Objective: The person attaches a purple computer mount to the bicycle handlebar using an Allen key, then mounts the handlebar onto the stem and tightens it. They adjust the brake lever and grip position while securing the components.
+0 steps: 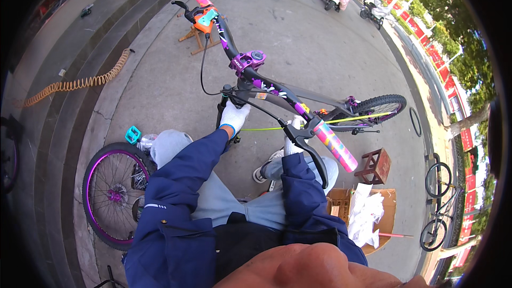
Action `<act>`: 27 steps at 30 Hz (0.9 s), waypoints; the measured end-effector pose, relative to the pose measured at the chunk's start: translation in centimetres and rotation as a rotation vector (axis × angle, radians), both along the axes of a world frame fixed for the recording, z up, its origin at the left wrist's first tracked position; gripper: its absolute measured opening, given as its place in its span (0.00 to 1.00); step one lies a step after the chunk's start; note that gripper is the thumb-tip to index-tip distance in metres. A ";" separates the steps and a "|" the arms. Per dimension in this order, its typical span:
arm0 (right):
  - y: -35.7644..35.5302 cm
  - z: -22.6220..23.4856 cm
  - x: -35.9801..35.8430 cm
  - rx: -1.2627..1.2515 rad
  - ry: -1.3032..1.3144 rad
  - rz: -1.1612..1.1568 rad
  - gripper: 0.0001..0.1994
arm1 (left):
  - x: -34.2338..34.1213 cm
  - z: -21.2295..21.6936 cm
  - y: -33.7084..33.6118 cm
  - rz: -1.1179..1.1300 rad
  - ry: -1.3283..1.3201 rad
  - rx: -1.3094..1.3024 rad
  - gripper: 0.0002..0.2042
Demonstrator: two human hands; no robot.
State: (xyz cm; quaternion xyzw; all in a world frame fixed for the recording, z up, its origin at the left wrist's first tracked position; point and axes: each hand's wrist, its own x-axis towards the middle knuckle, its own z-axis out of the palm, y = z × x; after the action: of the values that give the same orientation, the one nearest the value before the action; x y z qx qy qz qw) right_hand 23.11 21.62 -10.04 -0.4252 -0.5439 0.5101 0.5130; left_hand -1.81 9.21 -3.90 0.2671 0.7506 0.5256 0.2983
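Observation:
In front of me stands a bicycle with a black frame (274, 98) and a purple-splashed handlebar (226, 40). My left hand (234, 116), in a white glove, is closed round the fork (223, 108) just below the head of the frame. My right hand (293, 137), also gloved, is behind the black brake lever (305, 134) near the pink patterned grip (335, 146); its fingers are mostly hidden. A yellow-green cable (261, 128) runs past the right hand toward the rear wheel (381, 105). Whether that hand grips it, I cannot tell.
A loose wheel with a purple rim (88, 197) rests at my left, by a turquoise pedal (133, 135). On the right are a wooden stool (374, 165) and a cardboard box (388, 208) with white paper. Stone steps (64, 144) with a coiled orange hose (96, 81) border the left.

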 end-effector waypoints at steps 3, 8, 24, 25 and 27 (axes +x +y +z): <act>5.2 3.6 -1.8 -0.088 0.163 0.376 0.11 | -0.2 -0.2 0.4 -0.039 -0.067 0.049 0.28; 6.6 10.7 -2.5 -0.128 -0.101 0.575 0.13 | -0.4 -0.1 0.4 -0.117 -0.127 0.135 0.19; 0.2 19.5 -11.5 0.200 -0.035 0.642 0.30 | 0.7 -0.2 1.3 0.026 -0.129 0.292 0.10; 0.1 19.3 -12.1 0.175 -0.078 0.617 0.30 | 0.6 -0.4 1.3 -0.010 -0.049 0.295 0.11; 0.2 18.9 -13.1 0.198 -0.192 0.592 0.29 | 0.6 -0.8 1.5 -0.052 0.073 0.197 0.13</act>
State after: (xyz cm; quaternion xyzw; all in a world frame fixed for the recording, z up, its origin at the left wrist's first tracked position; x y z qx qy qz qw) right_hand 10.01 21.81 8.83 -0.2428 -0.7368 0.5394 0.3275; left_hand -1.19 10.68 -4.71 0.3333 0.6985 0.5788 0.2568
